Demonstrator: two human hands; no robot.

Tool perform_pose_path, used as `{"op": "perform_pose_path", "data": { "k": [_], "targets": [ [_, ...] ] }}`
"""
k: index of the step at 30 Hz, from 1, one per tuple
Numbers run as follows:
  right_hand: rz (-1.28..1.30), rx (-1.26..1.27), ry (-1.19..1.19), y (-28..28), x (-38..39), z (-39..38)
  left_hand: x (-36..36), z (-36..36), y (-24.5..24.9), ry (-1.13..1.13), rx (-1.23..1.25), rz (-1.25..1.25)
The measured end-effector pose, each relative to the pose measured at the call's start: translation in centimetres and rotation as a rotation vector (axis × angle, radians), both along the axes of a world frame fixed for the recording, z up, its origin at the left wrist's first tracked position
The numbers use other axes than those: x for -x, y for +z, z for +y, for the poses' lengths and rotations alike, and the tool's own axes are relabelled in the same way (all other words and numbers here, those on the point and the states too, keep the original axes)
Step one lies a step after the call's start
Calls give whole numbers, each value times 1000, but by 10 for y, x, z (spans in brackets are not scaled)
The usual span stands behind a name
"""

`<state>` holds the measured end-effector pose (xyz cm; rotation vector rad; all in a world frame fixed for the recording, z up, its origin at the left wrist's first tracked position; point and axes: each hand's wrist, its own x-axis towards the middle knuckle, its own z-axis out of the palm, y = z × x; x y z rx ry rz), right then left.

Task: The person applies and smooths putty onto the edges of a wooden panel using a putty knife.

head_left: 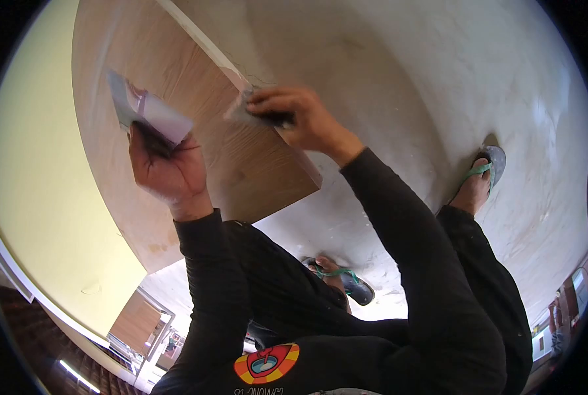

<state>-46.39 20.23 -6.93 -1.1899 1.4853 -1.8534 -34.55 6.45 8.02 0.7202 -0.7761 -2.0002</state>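
My left hand [169, 164] is closed round the dark handle of a wide flat metal blade [152, 115], which is raised over a wood-grain board [195, 85]. Closed on the dark grip of a second scraper [241, 108], my right hand [300, 118] is at the board's right edge. The second scraper's blade is blurred and lies near a whitish strip along that edge. A pinkish patch shows on the edge beside it.
A pale yellow surface [37, 145] curves along the left. Below and to the right spreads a smooth grey floor [399, 151], where my sandalled feet [481, 174] stand. A lit tube [79, 377] shows at lower left. A person is partly visible at far right.
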Motion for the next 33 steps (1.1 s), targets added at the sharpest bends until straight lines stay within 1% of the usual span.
{"op": "perform_pose_path", "data": {
  "k": [1,3,4,6,9,11,12,16,18,19,21,22,24,25,26,27,28,29,30,32,33],
  "targets": [
    [2,-2,5,1,6,7,2,1,0,16,-5,3],
    [-400,-15,182,4,16,16,5,3,2,35,-11,5],
    [-403,-18,185,3,22,8,7,5,3,52,-20,2],
    [-201,-239,-8,-3,48,-27,10,6,4,63,-21,7],
    [-219,-272,46,-7,58,-69,6,4,4,45,-10,-27],
    [-198,-248,70,-20,47,-77,4,3,2,13,-10,10],
    [-172,-222,98,-17,46,-77,5,3,2,13,-12,13],
    [-120,-220,188,-9,36,-24,7,4,3,-1,8,12],
    [-275,-191,253,-6,27,7,8,5,3,1,9,14],
    [-273,-190,255,-3,24,22,8,6,2,3,14,13],
    [-126,-256,263,2,19,50,8,6,2,4,18,9],
    [-125,-255,262,0,22,58,8,6,2,5,16,3],
    [-337,-314,440,-2,25,71,2,2,-3,3,9,-3],
    [-336,-314,438,-1,26,68,-6,-5,-7,-156,15,108],
    [-267,-258,262,-1,24,61,-14,-11,-12,-313,21,215],
    [-196,-200,86,0,22,52,-13,-9,-11,-314,23,213],
    [-197,-196,84,0,17,41,-11,-7,-10,-262,27,166],
    [-97,-202,-2,1,11,27,-9,-5,-8,-211,30,117],
    [3,-211,-89,-3,5,21,-5,-3,-7,-214,30,115],
    [1,-223,-64,-10,-7,26,4,3,-2,-62,6,36],
    [3,-234,-37,-11,-13,28,6,4,0,-64,6,37]
  ]
}}
